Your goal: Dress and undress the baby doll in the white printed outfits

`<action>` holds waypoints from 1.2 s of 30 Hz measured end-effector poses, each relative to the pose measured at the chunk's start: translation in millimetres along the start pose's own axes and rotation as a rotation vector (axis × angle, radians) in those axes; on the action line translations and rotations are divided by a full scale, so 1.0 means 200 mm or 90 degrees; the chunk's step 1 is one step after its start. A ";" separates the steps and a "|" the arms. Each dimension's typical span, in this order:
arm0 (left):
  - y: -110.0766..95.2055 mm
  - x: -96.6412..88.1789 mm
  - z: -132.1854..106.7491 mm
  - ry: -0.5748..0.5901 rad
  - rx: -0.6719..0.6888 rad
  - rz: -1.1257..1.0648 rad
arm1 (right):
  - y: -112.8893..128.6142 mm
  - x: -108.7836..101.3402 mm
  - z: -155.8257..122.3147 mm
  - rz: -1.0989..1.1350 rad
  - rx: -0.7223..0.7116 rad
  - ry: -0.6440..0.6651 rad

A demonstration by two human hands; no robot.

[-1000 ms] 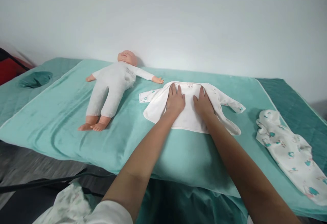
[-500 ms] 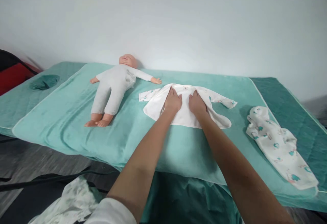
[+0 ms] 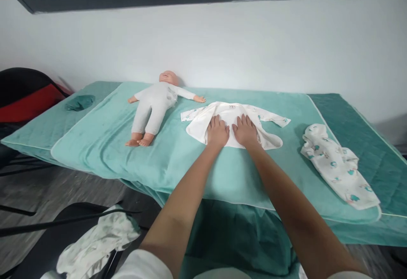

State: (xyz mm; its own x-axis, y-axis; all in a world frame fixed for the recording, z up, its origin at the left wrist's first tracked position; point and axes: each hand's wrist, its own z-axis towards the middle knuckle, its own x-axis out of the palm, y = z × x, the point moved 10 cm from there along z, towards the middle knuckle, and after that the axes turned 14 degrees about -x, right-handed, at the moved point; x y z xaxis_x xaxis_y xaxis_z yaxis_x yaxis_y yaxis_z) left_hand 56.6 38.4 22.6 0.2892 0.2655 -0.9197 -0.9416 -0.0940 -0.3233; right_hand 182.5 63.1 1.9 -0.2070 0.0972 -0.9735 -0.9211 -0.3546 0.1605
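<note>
A small white baby jacket [image 3: 230,120] lies spread with its front opened out and both printed sleeves stretched to the sides. Flat on its inner left part rests my left hand [image 3: 218,131], fingers extended. My right hand [image 3: 245,130] lies flat beside it on the inner right part, fingers also stretched out. Neither hand grasps the cloth. To the left, a baby doll [image 3: 155,103] in a white body lies on its back, arms out, one hand close to the jacket's left sleeve.
A teal cover [image 3: 104,143] is spread over the bed, which has a face hole [image 3: 79,102] at its left end. Printed baby clothing [image 3: 340,168] lies folded at the right. A black chair [image 3: 34,245] with a crumpled cloth [image 3: 101,243] stands front left; a red-and-black chair [image 3: 28,101] stands behind.
My hands have slid from near the jacket's collar down toward its lower edge, fingers flattening out. The camera view has shifted, showing more of the chairs and the dark strip above.
</note>
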 end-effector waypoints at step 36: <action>0.81 -0.16 0.16 -0.049 -0.368 -0.124 | -0.88 -0.36 -0.27 0.003 0.176 -0.261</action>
State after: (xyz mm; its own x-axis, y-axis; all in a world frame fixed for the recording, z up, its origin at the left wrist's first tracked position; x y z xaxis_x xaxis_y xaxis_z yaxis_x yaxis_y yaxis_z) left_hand -111.0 44.9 5.8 0.4134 0.3961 -0.8199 -0.6207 -0.5362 -0.5720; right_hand 378.0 69.1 35.3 -0.2734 0.4732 -0.8375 -0.9612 -0.1013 0.2566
